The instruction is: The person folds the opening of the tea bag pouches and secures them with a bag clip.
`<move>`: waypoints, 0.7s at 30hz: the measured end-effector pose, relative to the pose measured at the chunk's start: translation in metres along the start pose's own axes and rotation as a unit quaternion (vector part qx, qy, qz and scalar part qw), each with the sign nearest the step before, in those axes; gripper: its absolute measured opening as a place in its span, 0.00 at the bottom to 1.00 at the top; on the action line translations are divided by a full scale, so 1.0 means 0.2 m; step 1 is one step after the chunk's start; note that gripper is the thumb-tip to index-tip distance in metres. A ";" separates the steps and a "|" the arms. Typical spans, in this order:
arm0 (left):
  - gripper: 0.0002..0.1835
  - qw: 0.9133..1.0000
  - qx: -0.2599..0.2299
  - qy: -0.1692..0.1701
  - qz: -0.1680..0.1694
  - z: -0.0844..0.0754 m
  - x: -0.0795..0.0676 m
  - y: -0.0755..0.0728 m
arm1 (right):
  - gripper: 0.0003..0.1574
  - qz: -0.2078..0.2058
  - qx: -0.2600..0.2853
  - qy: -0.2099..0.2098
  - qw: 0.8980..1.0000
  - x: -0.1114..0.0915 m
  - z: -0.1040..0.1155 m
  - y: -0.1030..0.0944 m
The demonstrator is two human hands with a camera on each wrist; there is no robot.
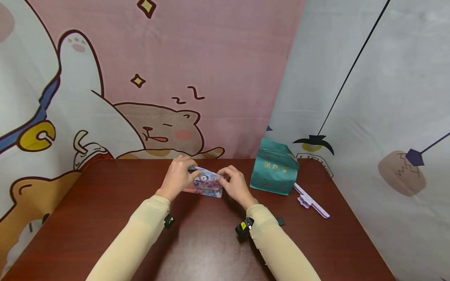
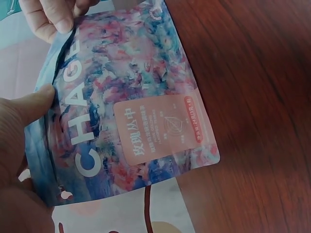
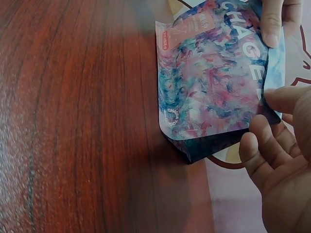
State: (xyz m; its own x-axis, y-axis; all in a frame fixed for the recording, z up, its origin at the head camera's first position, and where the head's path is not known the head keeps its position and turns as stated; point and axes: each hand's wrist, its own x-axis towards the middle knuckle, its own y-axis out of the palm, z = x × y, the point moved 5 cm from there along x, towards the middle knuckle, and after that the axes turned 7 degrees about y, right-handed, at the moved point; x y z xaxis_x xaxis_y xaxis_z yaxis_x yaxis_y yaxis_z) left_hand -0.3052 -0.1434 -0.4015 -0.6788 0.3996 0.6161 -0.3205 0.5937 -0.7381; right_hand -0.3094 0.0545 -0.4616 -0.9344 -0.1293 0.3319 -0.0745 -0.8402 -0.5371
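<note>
Between both hands stands a pouch (image 1: 208,186) printed with blue and pink paint swirls, lettered CHAGE, with a pink label (image 2: 158,128) on its front. My left hand (image 1: 178,176) grips one end of the pouch's top edge, thumb in front. The right hand (image 1: 236,186) pinches the other end of that top edge between thumb and fingers. In the right wrist view, the pouch's dark side fold (image 3: 206,145) shows below the right fingers. Whether the top seam is parted cannot be told. What the pouch contains is hidden.
A teal pouch (image 1: 274,168) with gold characters stands at the right back of the brown table (image 1: 105,218). Beside it lies a lilac ruler-like strip (image 1: 318,207) with a purple slider (image 1: 304,201). A small dark object (image 1: 280,221) lies by the right sleeve. Behind hangs a cartoon-printed cloth (image 1: 228,58).
</note>
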 end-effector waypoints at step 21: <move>0.08 1.000 -0.020 -0.015 0.017 0.00 0.00 0.01 | 0.13 0.001 0.009 0.000 1.000 -0.05 -0.01 -0.09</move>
State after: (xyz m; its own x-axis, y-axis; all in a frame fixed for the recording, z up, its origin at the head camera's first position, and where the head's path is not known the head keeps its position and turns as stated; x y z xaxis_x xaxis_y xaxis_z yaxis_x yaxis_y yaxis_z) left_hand -0.3059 -0.1434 -0.4032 -0.7081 0.4002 0.5817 -0.2696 0.6082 -0.7466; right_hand -0.3006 0.0721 -0.4574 -0.9343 -0.1318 0.3312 -0.0656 -0.8497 -0.5231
